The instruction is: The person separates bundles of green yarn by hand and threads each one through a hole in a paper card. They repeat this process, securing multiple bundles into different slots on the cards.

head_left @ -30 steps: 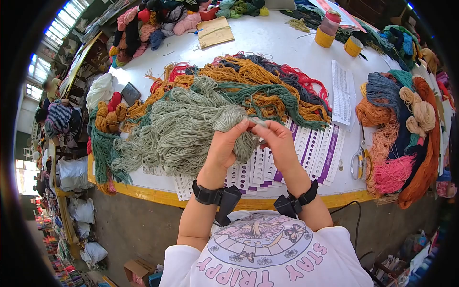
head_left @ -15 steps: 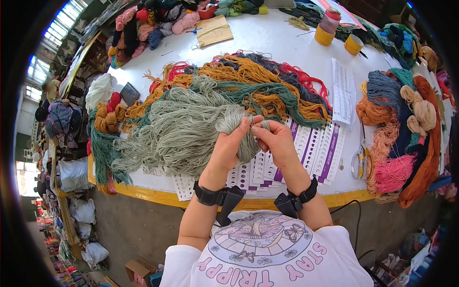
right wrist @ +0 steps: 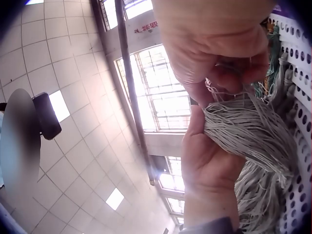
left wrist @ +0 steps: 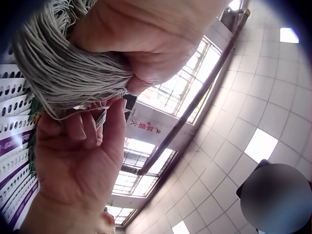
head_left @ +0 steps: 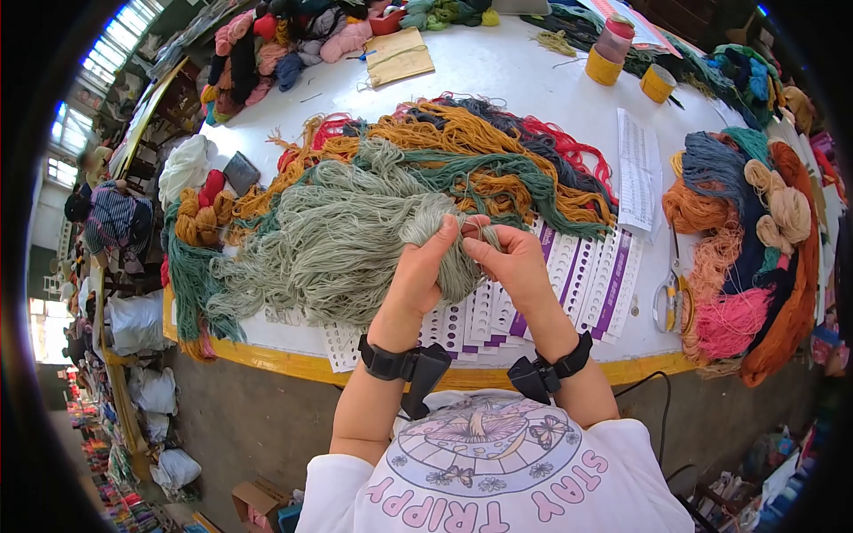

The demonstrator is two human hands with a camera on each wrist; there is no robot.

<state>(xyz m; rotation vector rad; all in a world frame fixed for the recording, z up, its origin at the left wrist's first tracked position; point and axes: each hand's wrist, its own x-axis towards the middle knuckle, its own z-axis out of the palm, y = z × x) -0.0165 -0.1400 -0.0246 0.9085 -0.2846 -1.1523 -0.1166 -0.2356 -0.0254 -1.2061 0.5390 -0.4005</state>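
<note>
A large grey-green yarn hank (head_left: 338, 240) spreads across the table, its right end gathered into a tight bundle. My left hand (head_left: 421, 266) grips that gathered end, thumb on top, as the left wrist view also shows. Close beside it my right hand (head_left: 514, 265) pinches thin strands (right wrist: 229, 93) at the tip of the bundle, its fingers curled. Both hands' fingertips nearly meet there. Under and behind the hank lie mustard yarn (head_left: 471, 133) and dark green yarn (head_left: 498, 175).
Punched cards (head_left: 577, 275) with purple bands fan out beneath the hands. Scissors (head_left: 666, 300) lie to the right, beside a pile of mixed yarn (head_left: 724, 311). A paper sheet (head_left: 635, 173), a yellow-wrapped jar (head_left: 609, 55) and a wooden board (head_left: 400, 59) are farther back.
The right hand's fingers have shifted slightly at the strands by the bundle's tip. My left hand keeps its grip, and the hank lies almost as before.
</note>
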